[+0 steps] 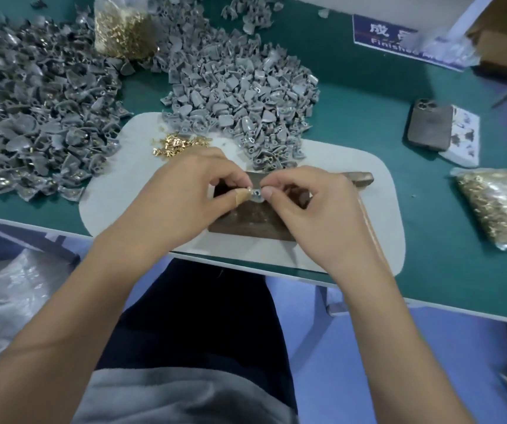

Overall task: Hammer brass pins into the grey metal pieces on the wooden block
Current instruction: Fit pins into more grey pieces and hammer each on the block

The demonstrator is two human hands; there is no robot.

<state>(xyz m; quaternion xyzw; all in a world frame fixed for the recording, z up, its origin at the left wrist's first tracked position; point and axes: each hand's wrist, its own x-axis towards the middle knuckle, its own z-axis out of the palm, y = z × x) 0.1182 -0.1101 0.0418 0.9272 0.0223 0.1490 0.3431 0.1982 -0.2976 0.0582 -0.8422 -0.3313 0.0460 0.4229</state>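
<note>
**Both hands pinch one grey piece over the wooden block**

A small grey metal piece point(256, 193) sits at the far edge of the dark wooden block point(252, 220), held between the two hands. The left hand point(184, 191) comes in from the block's left, fingers curled, its thumb and forefinger pressed on the piece; a tan plaster wraps the thumb tip. The right hand point(316, 209) comes in from the block's right, also curled, its thumb and forefinger tips pinching the same piece. Whether a pin is already in the piece cannot be told.

The block lies on a pale mat point(117, 191) with rounded corners, which spreads out on every side of it. Just behind the block, to its right, the head of a hammer point(359, 178) pokes out past the right hand, and its wooden handle runs down along that hand's wrist. Behind the block and slightly left, a small scatter of loose brass pins point(178, 143) rests on the mat. Directly behind the block a big heap of grey pieces point(240, 90) spills onto the mat's far edge; a second heap point(38, 111) lies far left of the block on the green table point(368, 123). A clear bag of brass pins point(123, 29) stands far behind the block, and another bag point(497, 206) lies to its right. A phone point(429, 125) lies face down to the block's far right.
</note>
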